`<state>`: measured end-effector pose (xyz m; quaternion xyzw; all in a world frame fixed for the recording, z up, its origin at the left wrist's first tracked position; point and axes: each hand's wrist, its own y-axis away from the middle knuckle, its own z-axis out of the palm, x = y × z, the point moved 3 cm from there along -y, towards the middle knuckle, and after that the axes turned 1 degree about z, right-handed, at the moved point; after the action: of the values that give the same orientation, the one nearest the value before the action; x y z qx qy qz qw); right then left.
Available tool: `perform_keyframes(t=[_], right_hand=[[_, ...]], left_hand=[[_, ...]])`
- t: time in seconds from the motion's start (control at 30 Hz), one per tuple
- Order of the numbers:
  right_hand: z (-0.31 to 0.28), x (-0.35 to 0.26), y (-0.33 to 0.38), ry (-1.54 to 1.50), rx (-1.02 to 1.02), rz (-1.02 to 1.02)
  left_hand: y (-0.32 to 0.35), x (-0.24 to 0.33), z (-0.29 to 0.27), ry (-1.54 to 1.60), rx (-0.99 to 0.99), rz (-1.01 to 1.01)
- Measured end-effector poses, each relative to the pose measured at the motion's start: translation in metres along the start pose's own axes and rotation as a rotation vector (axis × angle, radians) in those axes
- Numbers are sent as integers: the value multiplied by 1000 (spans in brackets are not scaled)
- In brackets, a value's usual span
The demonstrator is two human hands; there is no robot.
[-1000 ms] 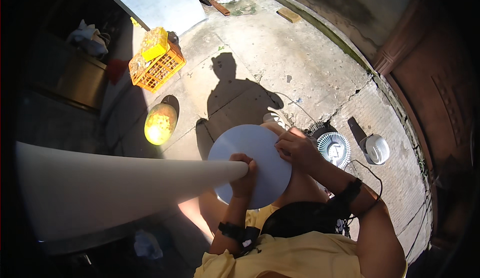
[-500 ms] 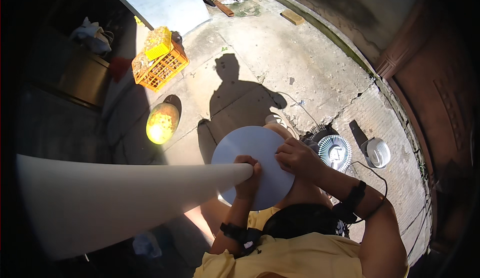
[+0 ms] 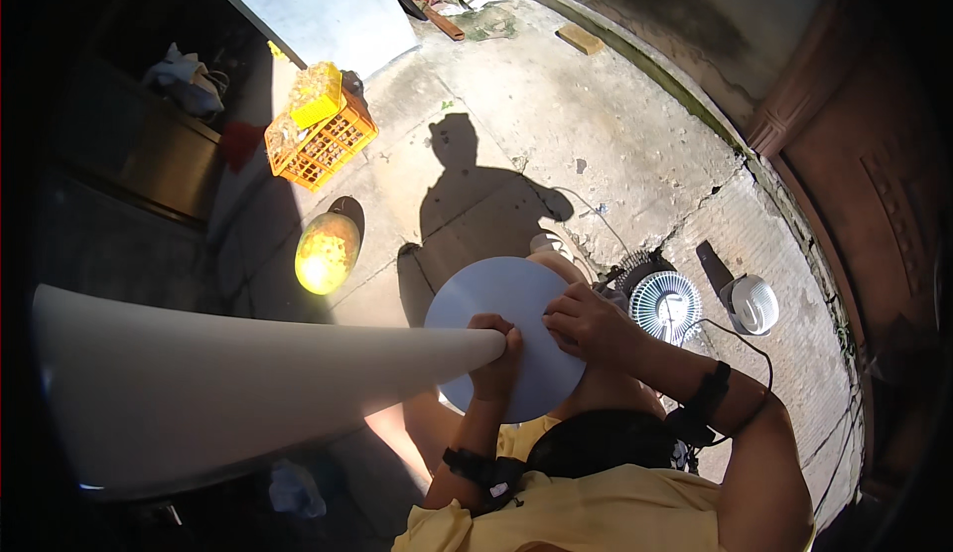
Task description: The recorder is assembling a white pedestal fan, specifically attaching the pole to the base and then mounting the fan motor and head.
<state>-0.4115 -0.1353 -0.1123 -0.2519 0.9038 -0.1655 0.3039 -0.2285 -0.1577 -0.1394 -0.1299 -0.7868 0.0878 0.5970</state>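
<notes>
A round pale blue-white disc (image 3: pixel 496 299) rests over my lap. My left hand (image 3: pixel 493 361) is closed around the narrow end of a long white blade-shaped panel (image 3: pixel 228 388) that stretches off to the left, right where it meets the disc. My right hand (image 3: pixel 586 324) lies on the disc beside it, fingers curled and pressing near the same spot. Both wrists wear dark bands.
On the concrete to my right lie a round fan grille (image 3: pixel 665 306) and a smaller white round part (image 3: pixel 754 304), with a thin black cable running by. An orange crate (image 3: pixel 320 140) and a yellow oval object (image 3: pixel 326 252) sit to the left. A grey sheet (image 3: pixel 308 1) leans at the back.
The view has shifted slightly. My right hand has slid a little across the disc toward my left hand. The long white panel stays held at its tip.
</notes>
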Motion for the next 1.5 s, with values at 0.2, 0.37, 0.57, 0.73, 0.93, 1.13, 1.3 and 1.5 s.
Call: perform_keyframes(t=[0.2,0.37,0.57,0.73,0.93,1.13,1.3,1.5], right_hand=[[7,24,-18,-12,29,45],[21,64,-69,23,26,80],[31,74,-56,60,-71,30],[-6,50,-32,-24,-7,94],[16,72,-61,120,-5,31],[14,73,-60,89,-75,-71],[-10,66,-13,89,-52,-63],[4,66,-45,248,-29,-158]], left_hand=[[-6,4,3,-14,-52,35],[-7,0,11,60,-6,6],[-4,0,10,88,55,-103],[-2,3,9,26,-2,22],[-5,8,18,59,-55,41],[-1,2,13,36,-12,38],[-1,1,10,-2,-11,-4],[-4,8,14,-63,-68,89]])
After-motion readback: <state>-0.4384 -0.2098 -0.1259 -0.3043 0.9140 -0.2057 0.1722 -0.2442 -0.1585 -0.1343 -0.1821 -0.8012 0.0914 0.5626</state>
